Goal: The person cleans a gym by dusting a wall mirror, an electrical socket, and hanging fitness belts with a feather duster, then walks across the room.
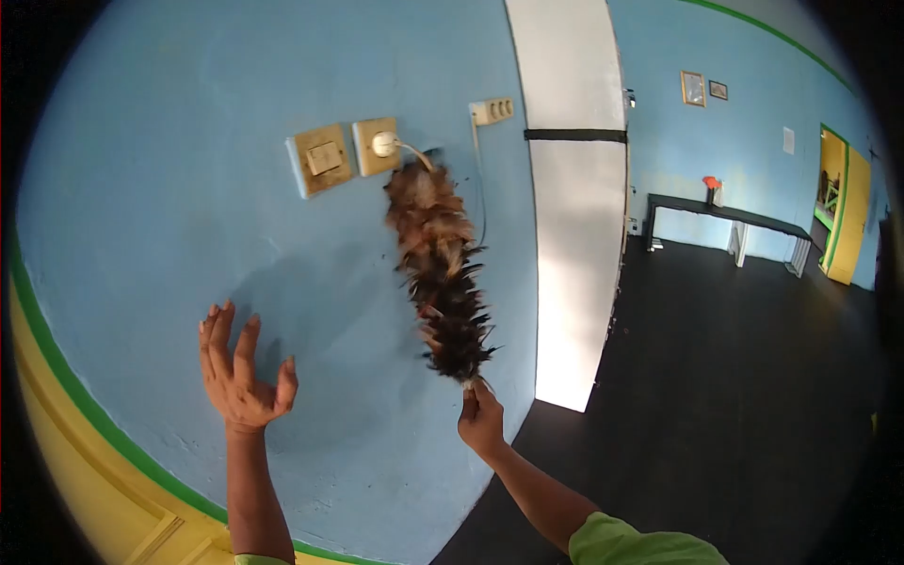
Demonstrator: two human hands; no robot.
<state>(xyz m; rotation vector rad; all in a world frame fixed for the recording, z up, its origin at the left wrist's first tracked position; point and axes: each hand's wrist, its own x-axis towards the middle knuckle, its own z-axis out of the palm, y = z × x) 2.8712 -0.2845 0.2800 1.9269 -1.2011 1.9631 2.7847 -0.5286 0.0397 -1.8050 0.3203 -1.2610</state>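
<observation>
Fluffy brown and black feather duster [441, 268] stands up in front of the light blue wall [141, 235], its top leaning a bit left. The bare right hand [482, 424], on an arm with a bright green sleeve [640, 544], has its fingers [484, 394] pinched around the duster's bottom end. The bare left hand [247, 391] is open, its fingers spread; I can't tell if it touches the wall. The duster's brown top is just beside a round white plug [383, 144] in a square, yellowed socket [365, 158]. Next to that is a square, yellowed light switch [323, 158]. Farther right is a white power strip [493, 111] with three holes. Past it stands a tall white panel [576, 273] with a black band [575, 135]. Far back, on the black floor [716, 377], is a long black desk [767, 220].
</observation>
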